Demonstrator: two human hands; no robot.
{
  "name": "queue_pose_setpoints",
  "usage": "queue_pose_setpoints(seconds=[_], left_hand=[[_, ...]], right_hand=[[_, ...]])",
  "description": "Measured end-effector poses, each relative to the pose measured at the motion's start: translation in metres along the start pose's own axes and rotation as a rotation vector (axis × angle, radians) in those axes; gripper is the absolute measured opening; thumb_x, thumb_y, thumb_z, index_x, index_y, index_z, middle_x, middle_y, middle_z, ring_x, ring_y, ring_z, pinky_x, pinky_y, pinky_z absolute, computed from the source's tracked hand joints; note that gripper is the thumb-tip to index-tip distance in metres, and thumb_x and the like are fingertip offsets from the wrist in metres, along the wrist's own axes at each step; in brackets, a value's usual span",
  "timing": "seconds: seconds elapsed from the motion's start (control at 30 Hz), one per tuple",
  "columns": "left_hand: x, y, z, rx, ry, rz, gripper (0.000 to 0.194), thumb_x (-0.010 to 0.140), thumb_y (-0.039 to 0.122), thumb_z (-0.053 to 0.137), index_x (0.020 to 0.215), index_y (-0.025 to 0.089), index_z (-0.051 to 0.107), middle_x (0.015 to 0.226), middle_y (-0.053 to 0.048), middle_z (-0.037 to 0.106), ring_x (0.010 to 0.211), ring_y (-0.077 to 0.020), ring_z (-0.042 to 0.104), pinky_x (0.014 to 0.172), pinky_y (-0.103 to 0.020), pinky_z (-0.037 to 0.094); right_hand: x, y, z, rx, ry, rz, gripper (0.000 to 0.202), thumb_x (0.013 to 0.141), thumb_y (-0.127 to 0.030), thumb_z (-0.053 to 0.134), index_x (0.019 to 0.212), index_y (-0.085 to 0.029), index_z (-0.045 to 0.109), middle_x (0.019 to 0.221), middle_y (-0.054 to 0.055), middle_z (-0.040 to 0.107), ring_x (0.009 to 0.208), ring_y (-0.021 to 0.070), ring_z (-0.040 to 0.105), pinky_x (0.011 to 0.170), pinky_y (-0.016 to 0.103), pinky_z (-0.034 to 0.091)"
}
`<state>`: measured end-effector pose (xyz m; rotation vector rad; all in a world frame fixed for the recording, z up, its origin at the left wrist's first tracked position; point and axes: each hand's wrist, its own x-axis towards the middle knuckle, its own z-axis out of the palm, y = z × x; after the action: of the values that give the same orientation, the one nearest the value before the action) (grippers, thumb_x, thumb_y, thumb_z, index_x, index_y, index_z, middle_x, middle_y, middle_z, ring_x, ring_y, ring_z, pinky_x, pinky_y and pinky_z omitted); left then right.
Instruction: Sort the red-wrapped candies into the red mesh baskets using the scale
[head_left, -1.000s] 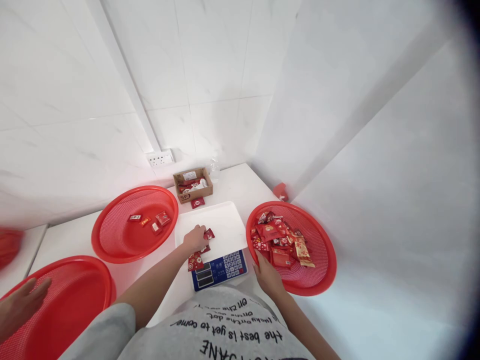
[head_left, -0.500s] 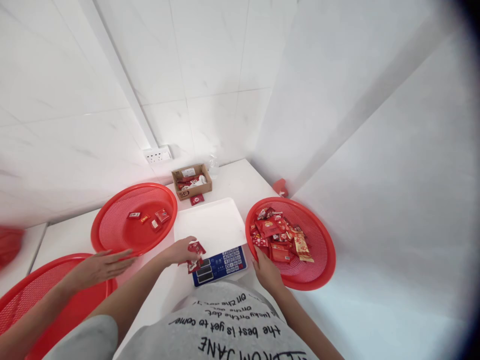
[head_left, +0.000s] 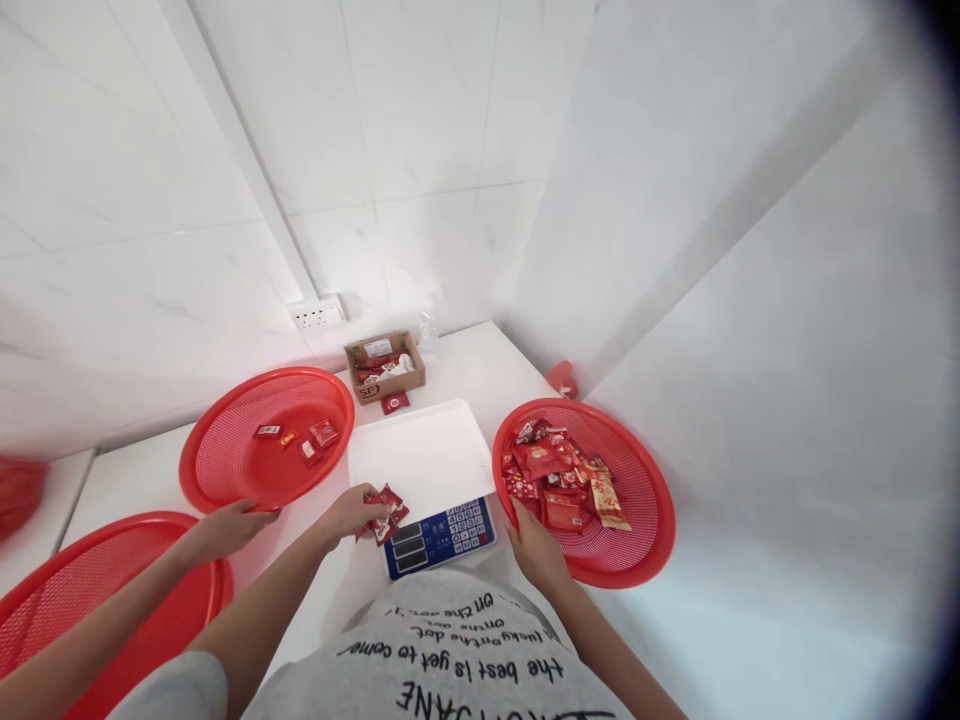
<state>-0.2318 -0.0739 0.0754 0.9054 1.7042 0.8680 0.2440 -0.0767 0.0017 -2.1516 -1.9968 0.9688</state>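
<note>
My left hand (head_left: pixel 351 512) is closed on red snack packets (head_left: pixel 388 512) above the lower left corner of a scale, whose blue keypad panel (head_left: pixel 442 538) and white pan (head_left: pixel 421 452) show. At the right, my right hand (head_left: pixel 536 545) grips the near left rim of a red mesh basket (head_left: pixel 654 500). Many red packets (head_left: pixel 541 460) and a gold-coloured packet (head_left: pixel 609 500) lie in that basket. Its fingertips are partly hidden by the rim.
Another person's hand (head_left: pixel 229 528) touches the near rim of a second red basket (head_left: pixel 202 425) holding several small packets. A third red basket (head_left: pixel 161 520) stands lower left. Behind the scale are a cardboard box (head_left: pixel 386 385) and a red packet (head_left: pixel 395 402).
The other person's hand has moved right and up to the second basket's rim. My left hand has shifted slightly, still with the packets. My right hand stays on the rim.
</note>
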Motion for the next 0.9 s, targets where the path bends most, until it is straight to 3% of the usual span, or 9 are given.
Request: queue_pose_setpoints(seconds=[0.13, 0.2, 0.27, 0.43, 0.5, 0.67, 0.9], left_hand=[[-0.003, 0.012, -0.026, -0.035, -0.045, -0.154, 0.017, 0.062, 0.036, 0.067, 0.061, 0.023, 0.055, 0.071, -0.003, 0.067, 0.077, -0.0230, 0.066, 0.048, -0.027, 0.047], [-0.015, 0.023, -0.022, -0.080, -0.061, -0.126, 0.020, 0.061, 0.038, 0.069, 0.063, 0.024, 0.055, 0.070, -0.001, 0.066, 0.075, -0.0218, 0.066, 0.044, -0.025, 0.046], [-0.026, 0.036, 0.002, -0.113, -0.139, -0.099, 0.022, 0.063, 0.042, 0.069, 0.067, 0.025, 0.056, 0.067, -0.001, 0.063, 0.071, -0.0209, 0.066, 0.043, -0.024, 0.045], [-0.026, 0.066, 0.095, -0.222, -0.146, -0.064, 0.029, 0.068, 0.041, 0.065, 0.087, 0.021, 0.059, 0.063, 0.001, 0.059, 0.050, -0.0097, 0.056, 0.038, -0.017, 0.040], [-0.023, 0.076, 0.111, -0.378, -0.135, -0.089, 0.026, 0.069, 0.035, 0.066, 0.089, 0.020, 0.059, 0.065, 0.002, 0.058, 0.047, -0.0056, 0.050, 0.036, -0.014, 0.036], [-0.030, 0.088, 0.096, -0.617, -0.021, -0.132, 0.011, 0.072, 0.024, 0.064, 0.079, 0.018, 0.058, 0.059, 0.004, 0.054, 0.043, -0.0048, 0.046, 0.032, -0.013, 0.034], [-0.050, 0.068, 0.055, -0.697, 0.230, -0.186, 0.007, 0.073, 0.018, 0.061, 0.072, 0.016, 0.054, 0.057, 0.003, 0.054, 0.039, -0.0055, 0.047, 0.031, -0.014, 0.036]], right_hand=[[0.001, 0.001, 0.001, 0.008, -0.007, 0.010, 0.054, 0.087, -0.029, 0.031, 0.139, -0.014, 0.026, 0.137, 0.014, 0.042, 0.118, 0.0231, 0.047, 0.091, 0.033, 0.038], [0.001, 0.000, 0.000, 0.010, -0.009, 0.001, 0.054, 0.087, -0.029, 0.030, 0.139, -0.013, 0.026, 0.137, 0.014, 0.041, 0.119, 0.0231, 0.046, 0.091, 0.033, 0.037], [0.001, 0.000, -0.001, 0.008, -0.019, -0.001, 0.055, 0.087, -0.028, 0.031, 0.139, -0.012, 0.025, 0.137, 0.015, 0.041, 0.119, 0.0236, 0.046, 0.092, 0.034, 0.037], [0.002, 0.001, -0.001, 0.002, -0.032, 0.004, 0.056, 0.086, -0.027, 0.031, 0.139, -0.011, 0.025, 0.137, 0.015, 0.040, 0.119, 0.0242, 0.046, 0.091, 0.034, 0.038], [0.002, 0.001, 0.000, 0.008, -0.029, 0.001, 0.055, 0.087, -0.028, 0.031, 0.139, -0.011, 0.025, 0.137, 0.015, 0.041, 0.120, 0.0247, 0.045, 0.092, 0.034, 0.038], [0.002, 0.000, -0.002, 0.031, -0.040, 0.013, 0.056, 0.087, -0.028, 0.031, 0.140, -0.013, 0.024, 0.138, 0.013, 0.040, 0.121, 0.0235, 0.043, 0.094, 0.033, 0.037], [0.003, 0.002, 0.000, 0.056, -0.033, -0.002, 0.057, 0.085, -0.026, 0.033, 0.140, -0.011, 0.024, 0.139, 0.013, 0.039, 0.123, 0.0226, 0.041, 0.095, 0.032, 0.036]])
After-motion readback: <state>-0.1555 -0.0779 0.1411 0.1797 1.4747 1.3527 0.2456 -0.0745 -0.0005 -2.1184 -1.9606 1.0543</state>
